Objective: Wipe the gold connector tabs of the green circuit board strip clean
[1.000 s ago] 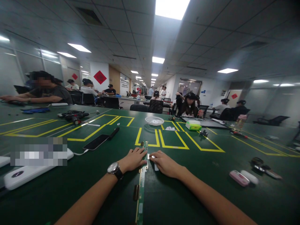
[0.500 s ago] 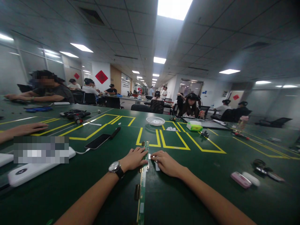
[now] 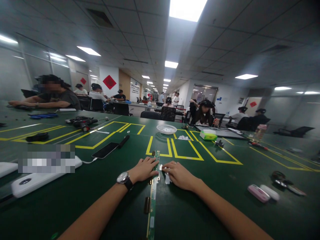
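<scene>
A long, narrow green circuit board (image 3: 152, 203) lies lengthwise on the table in front of me, with copper-coloured flex tabs along its left edge. My left hand (image 3: 144, 169), with a watch on the wrist, rests on the board's far part, its fingers and thumb holding it down. Just right of the board, my right hand (image 3: 180, 175) is closed, fingertips together on a small whitish, shiny piece at the board's edge. A crumpled white wipe (image 3: 167, 179) hangs from under these fingers. How the fingertips grip it is partly hidden.
Left are a phone (image 3: 106, 150) on a cable, a white power strip (image 3: 47, 178) and a black object (image 3: 37, 137). Ahead stands a white basket (image 3: 166, 129); beyond it, a green tissue pack (image 3: 208, 134). Right lie a pink case (image 3: 258, 193) and keys (image 3: 280, 178). People sit around.
Another person's hand at the left has left the view, uncovering a black object on the table. The white wipe under my right hand has shifted and crumpled slightly. My hands have barely moved.
</scene>
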The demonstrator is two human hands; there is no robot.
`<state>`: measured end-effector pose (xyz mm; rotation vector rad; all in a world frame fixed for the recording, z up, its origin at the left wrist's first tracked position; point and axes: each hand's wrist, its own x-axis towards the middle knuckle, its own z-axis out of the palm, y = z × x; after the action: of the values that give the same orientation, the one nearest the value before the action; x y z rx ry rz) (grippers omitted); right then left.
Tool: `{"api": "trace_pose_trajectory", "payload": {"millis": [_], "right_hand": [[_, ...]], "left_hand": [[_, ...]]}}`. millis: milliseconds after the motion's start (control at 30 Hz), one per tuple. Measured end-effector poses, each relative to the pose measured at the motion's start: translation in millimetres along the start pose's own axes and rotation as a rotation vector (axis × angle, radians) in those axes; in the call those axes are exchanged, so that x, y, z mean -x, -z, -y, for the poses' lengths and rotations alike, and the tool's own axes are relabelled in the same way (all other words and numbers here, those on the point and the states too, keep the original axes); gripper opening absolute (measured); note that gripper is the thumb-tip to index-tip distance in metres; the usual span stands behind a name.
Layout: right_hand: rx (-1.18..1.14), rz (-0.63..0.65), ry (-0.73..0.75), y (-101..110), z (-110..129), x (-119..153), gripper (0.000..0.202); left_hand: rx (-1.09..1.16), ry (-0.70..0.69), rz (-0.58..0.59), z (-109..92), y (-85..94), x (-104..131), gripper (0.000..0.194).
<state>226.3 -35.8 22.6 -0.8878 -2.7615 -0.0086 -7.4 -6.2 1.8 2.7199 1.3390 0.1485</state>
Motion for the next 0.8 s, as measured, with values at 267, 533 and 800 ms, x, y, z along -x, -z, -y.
{"api": "trace_pose_trajectory", "payload": {"millis": [267, 533, 800], "right_hand": [[-0.135, -0.023, 0.074, -4.0, -7.2, -0.2, 0.048], [-0.191, 0.042, 0.126, -2.7, -18.0, -2.0, 0.052], [-0.201, 0.020, 0.122, -6.3, -19.2, -1.9, 0.054]], "left_hand": [[-0.005, -0.018, -0.008, -0.9, -1.5, -0.2, 0.054], [-0.006, -0.008, 0.029, -2.2, 2.0, -0.4, 0.052], [-0.007, -0.007, 0.050, 0.5, 0.1, -1.2, 0.055]]}}
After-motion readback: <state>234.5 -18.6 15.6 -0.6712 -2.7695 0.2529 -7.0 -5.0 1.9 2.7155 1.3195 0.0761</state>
